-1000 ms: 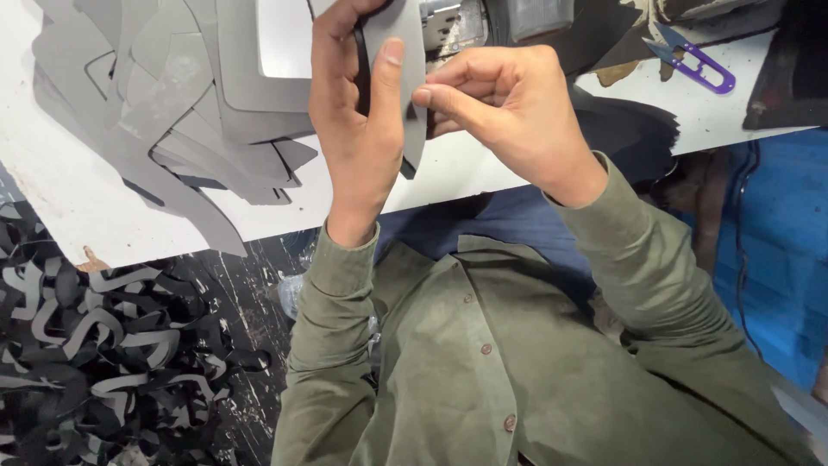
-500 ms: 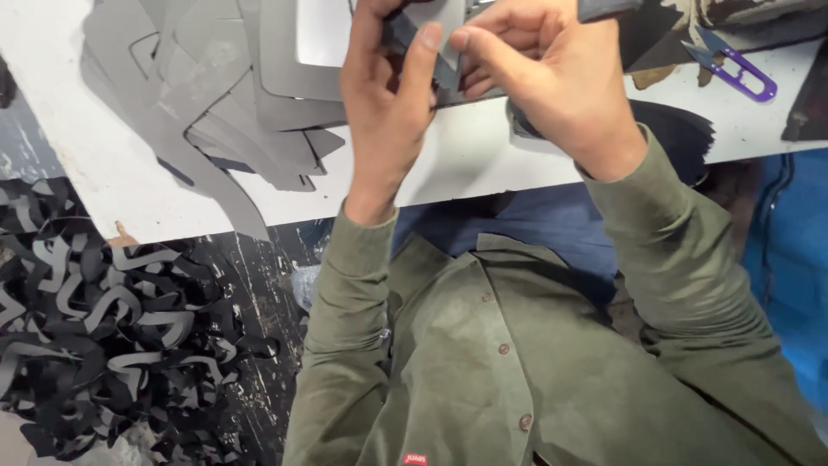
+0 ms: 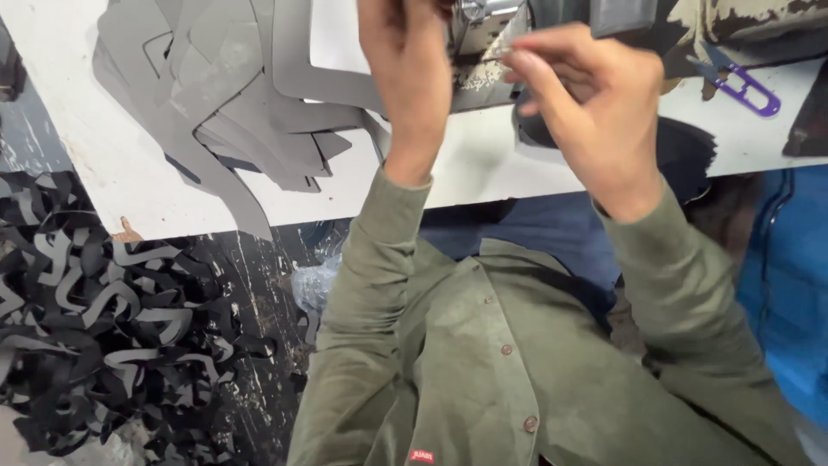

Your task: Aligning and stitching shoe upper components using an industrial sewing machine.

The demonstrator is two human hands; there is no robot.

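Both my arms, in olive green sleeves, reach up over the white table (image 3: 112,164). My left hand (image 3: 410,82) is raised with its back to the camera, and its fingertips are cut off by the top edge. It lies against a speckled grey cut piece (image 3: 479,82) that sits under a shiny metal machine part (image 3: 481,12). My right hand (image 3: 586,95) is just right of it, thumb and forefinger pinched together at the piece's upper right edge.
A loose pile of grey cut pieces (image 3: 216,103) covers the table's left part. Purple thread snips (image 3: 752,89) lie at the far right. Black offcut strips (image 3: 95,328) are heaped on the floor at left. A blue cloth (image 3: 789,285) hangs at right.
Both hands have moved up and away from me with the grey piece, toward the metal machine part. The view has tilted, so the hands sit higher in the frame.
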